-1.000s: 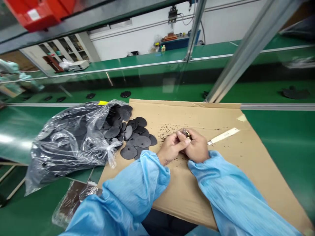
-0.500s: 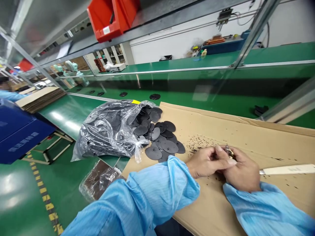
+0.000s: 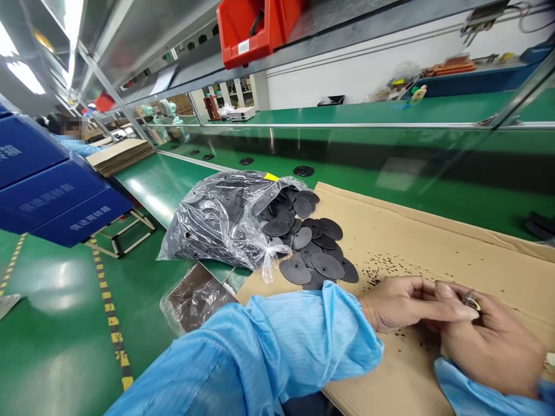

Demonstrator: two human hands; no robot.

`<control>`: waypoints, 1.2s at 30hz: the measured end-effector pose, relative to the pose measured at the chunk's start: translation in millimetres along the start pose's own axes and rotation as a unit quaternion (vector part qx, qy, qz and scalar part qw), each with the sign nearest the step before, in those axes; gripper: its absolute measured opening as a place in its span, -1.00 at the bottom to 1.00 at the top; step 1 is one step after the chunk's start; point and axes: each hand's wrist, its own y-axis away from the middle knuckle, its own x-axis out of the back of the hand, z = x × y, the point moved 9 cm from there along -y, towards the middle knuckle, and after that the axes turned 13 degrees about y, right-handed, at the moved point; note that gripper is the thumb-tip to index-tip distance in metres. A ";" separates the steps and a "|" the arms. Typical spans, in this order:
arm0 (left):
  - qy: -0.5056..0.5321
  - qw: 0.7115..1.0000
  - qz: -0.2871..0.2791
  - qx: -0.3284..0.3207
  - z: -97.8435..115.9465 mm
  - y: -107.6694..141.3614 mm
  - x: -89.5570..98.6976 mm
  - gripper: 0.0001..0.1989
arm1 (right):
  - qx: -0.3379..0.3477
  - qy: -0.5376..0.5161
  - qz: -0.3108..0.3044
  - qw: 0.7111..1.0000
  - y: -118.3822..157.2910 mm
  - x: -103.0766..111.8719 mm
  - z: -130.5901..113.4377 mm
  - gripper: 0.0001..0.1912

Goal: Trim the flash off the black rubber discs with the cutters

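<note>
My left hand and my right hand are brought together above the cardboard sheet, fingertips touching. Both have their fingers closed, and what lies between them is mostly hidden. A small shiny metal piece shows at the fingers of the right hand; I cannot tell whether it is held or worn. Thin black round discs lie in an overlapping heap left of the hands. They spill from the mouth of a clear plastic bag full of more discs. Tiny black scraps are scattered just beyond my left hand.
Small stacks of black discs stand along the green bench behind. A red bin sits on the shelf overhead. Blue boxes are piled at the left, with a co-worker beyond them. A pale handle shows at the right edge.
The view has swung left, so the bag, discs and hands appear farther right. Both hands stay joined, fingers closed. The pale handle is now mostly out of view.
</note>
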 end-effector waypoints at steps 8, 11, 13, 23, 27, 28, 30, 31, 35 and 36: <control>0.035 0.999 -0.026 0.018 5.6 5.6 -13.4 -0.48 | 0.011 0.008 -0.010 1.000 -4.7 2.7 -4.9 -0.66; 0.061 0.996 0.036 0.045 -0.3 0.9 1.5 -0.49 | -0.071 -0.008 -0.017 0.997 -4.5 3.4 6.9 -0.60; 0.083 0.994 0.055 0.040 1.5 -1.8 6.9 -0.51 | -0.110 -0.047 -0.027 0.992 -1.3 -0.6 13.4 -0.49; 0.173 0.984 0.037 0.015 14.5 0.0 4.1 -0.77 | 0.094 -0.023 0.008 0.995 -30.5 5.3 -28.6 -0.82; 0.189 0.979 0.060 0.041 5.1 -3.6 9.7 -0.69 | 0.071 0.149 -0.046 0.985 -103.3 -7.0 -16.6 -0.77; 0.192 0.978 0.064 0.043 3.8 -3.8 10.2 -0.69 | 0.056 0.203 -0.067 0.975 -122.2 -12.4 -8.1 -0.75; 0.196 0.977 0.067 0.047 2.0 -3.4 9.5 -0.68 | 0.013 0.285 -0.110 0.952 -156.7 -23.3 14.9 -0.71; 0.197 0.977 0.068 0.049 1.3 -3.0 9.0 -0.68 | -0.011 0.311 -0.129 0.942 -171.7 -28.8 28.2 -0.68; 0.201 0.974 0.079 0.066 -3.2 -2.3 7.9 -0.65 | -0.075 0.342 -0.147 0.925 -220.6 -47.8 73.7 -0.72; 0.203 0.974 0.080 0.069 -4.1 -2.6 7.6 -0.64 | -0.069 0.337 -0.139 0.929 -231.0 -52.8 79.2 -0.77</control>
